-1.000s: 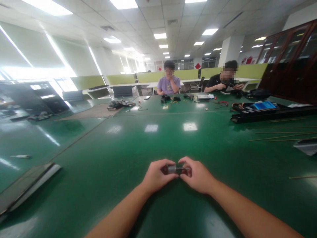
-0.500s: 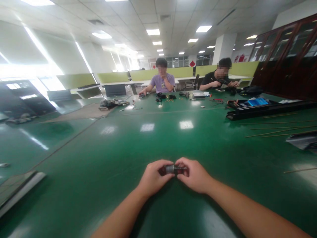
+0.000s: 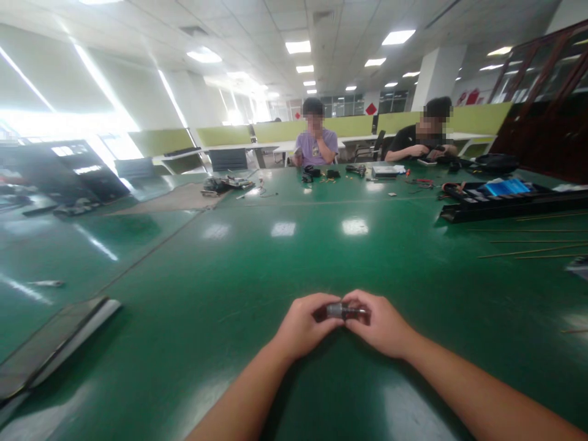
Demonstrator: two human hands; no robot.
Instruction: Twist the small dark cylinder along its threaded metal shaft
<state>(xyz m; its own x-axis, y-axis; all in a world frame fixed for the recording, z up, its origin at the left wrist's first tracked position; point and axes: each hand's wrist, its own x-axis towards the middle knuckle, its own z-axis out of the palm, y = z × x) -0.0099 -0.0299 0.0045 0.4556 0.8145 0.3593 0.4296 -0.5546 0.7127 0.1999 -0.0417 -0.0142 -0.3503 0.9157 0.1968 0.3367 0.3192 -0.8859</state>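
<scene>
Between both hands, low over the green table [image 3: 257, 263], is a small grey cylindrical metal part [image 3: 336, 310] with a thinner dark shaft toward its right end. Its exact kind is too small to make out. My left hand [image 3: 307, 323] is closed around the thick left end, thumb below and fingers above. On the other side, my right hand [image 3: 380, 321] curls round the thin end, its fingertips almost meeting those of the left. The ends of the part are partly hidden by my fingers.
A flat dark panel [image 3: 50, 349] lies at the near left. Toward the right are a black tray [image 3: 496, 205] with a blue packet [image 3: 508, 187] and several thin rods [image 3: 533, 250]. Two people sit across the table, near cables and small parts.
The view has turned slightly left, so everything sits further right. Both hands keep their grip on the part. The person in purple has raised a hand from the table.
</scene>
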